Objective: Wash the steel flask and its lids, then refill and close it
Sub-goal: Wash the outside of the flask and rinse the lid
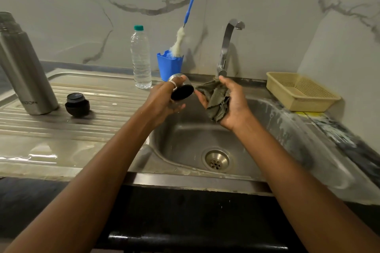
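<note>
Washing stage, lid step. All positions are given relative to the sink basin [185, 135]. The left hand [164, 98] grasps the steel outer lid [182, 88] by its rim, fingers curled round it, above the basin's left rear edge. The lid's dark open mouth is tilted toward the right hand [232, 104], probably so the inside can be reached. The right hand, above the basin's rear centre, is clenched loosely round a crumpled grey-green scrubbing cloth [216, 98], with thumb and fingers bunching the folds. Cloth and lid are near but apart, which suggests wiping is about to begin. Both are held over the basin, presumably so drips fall toward the drain. The tap [226, 47] rises behind the basin just past the right hand, and no stream is visible from it. The steel flask [24, 63] stands on end, uncapped, on the ribbed drainboard [92, 129] well left of the basin. The black inner stopper [77, 104] sits just beside it, nearer the basin, and both seem parked there awaiting their turn. A clear plastic water bottle [140, 57], capped and full, stands behind the basin's left rear corner and is likely the refill supply. A blue cup [169, 65] next to it holds a long bottle brush [178, 41] upright, within reach for the flask's interior. A beige basket [298, 92] rests on the counter right of the basin.
</note>
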A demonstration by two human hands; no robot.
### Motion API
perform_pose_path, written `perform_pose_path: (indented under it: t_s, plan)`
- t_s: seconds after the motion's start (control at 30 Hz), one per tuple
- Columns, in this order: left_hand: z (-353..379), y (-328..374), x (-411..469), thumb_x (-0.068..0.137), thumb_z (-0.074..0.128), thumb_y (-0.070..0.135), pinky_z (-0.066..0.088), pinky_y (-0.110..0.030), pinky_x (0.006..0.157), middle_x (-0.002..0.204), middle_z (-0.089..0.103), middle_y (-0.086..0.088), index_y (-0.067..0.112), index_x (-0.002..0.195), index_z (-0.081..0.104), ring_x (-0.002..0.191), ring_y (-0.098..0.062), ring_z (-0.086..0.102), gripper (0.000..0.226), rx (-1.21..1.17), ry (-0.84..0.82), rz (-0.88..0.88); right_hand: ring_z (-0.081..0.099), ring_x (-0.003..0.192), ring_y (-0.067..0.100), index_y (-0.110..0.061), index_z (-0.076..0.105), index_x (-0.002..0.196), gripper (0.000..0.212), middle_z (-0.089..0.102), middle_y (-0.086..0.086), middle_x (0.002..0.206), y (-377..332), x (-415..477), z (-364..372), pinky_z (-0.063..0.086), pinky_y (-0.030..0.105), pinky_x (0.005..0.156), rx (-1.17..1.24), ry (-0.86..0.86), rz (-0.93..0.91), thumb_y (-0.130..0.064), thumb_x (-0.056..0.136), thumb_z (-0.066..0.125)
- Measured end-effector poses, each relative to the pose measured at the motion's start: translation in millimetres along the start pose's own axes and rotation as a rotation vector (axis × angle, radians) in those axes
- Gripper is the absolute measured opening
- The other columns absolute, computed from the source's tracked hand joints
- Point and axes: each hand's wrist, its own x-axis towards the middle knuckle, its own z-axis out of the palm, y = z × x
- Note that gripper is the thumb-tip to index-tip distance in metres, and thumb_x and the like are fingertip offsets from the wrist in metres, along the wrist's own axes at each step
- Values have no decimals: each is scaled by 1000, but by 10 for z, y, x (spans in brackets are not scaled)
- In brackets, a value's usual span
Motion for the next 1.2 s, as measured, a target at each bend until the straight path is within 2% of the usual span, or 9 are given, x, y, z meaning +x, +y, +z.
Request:
perform_pose_path:
  t_s: [0.23, 0.37, 0.43, 0.53, 0.73, 0.9, 1.0, 1.07, 1.2]
  plan:
    - [97, -31, -8, 97, 62, 41, 56, -31, 71, 113, 63, -12, 15, 118, 57, 97, -21, 66, 34, -22, -13, -16, 69, 86, 29, 1, 59, 105, 11, 68, 22, 96, 27, 74, 55, 59, 47, 89, -229, 165, -158, -3, 98, 51]
    - [224, -77, -11, 104, 50, 43, 55, -33, 76, 113, 64, -11, 17, 124, 59, 98, -20, 62, 34, -44, -25, -50, 71, 91, 23, -20, 64, 113, 18, 73, 7, 101, 211, 69, 121, 59, 42, 86, -854, 204, -575, -26, 98, 58]
    - [256, -103, -12, 106, 40, 47, 53, -36, 85, 109, 70, -8, 20, 117, 64, 100, -20, 65, 38, -59, -32, -47, 62, 115, 18, -14, 62, 131, 33, 67, 9, 128, 383, 15, 114, 48, 32, 100, -1197, 42, -752, -18, 98, 57]
    - [207, -102, -33, 109, 28, 49, 58, -29, 77, 103, 77, -1, 20, 116, 68, 97, -15, 73, 50, -113, -46, -39, 18, 150, 13, -8, 41, 152, 54, 29, 10, 163, 548, -28, 91, 11, 23, 122, -1513, -225, -852, -5, 99, 52]
    - [101, -89, -15, 111, 28, 39, 57, -28, 69, 91, 77, 0, 20, 110, 66, 87, -13, 73, 42, -97, -26, -43, 4, 155, 17, -18, 25, 159, 56, 13, -2, 168, 556, 13, 86, 6, 29, 124, -1563, -297, -749, -20, 106, 45]
    - [272, -82, -45, 110, 26, 39, 58, -39, 78, 106, 68, -18, 11, 119, 58, 98, -28, 65, 43, -51, 4, -8, 48, 132, 8, -29, 31, 157, 50, 49, 0, 153, 362, 1, 123, 37, 19, 100, -1330, -40, -589, -33, 108, 39]
    - [236, -106, 15, 109, 27, 39, 56, -35, 74, 96, 72, -12, 12, 115, 62, 91, -26, 68, 44, -94, 35, -23, 19, 153, 13, -23, 21, 160, 56, 20, -1, 167, 453, -76, 76, 17, 27, 123, -1473, -200, -651, -24, 108, 42]
    - [168, -86, 20, 107, 33, 40, 56, -30, 69, 85, 72, -6, 13, 112, 65, 81, -20, 69, 42, -137, 67, -70, 1, 154, 12, -20, 15, 161, 60, 4, -3, 168, 545, -83, 62, 4, 25, 123, -1586, -317, -646, -20, 107, 42]
    - [98, -67, 3, 107, 35, 39, 59, -29, 66, 85, 75, -7, 12, 113, 67, 79, -18, 72, 42, -173, 67, -85, 16, 153, 15, -27, 15, 161, 59, 12, -4, 168, 561, 19, 154, 16, 29, 123, -1447, -232, -587, -22, 108, 41]
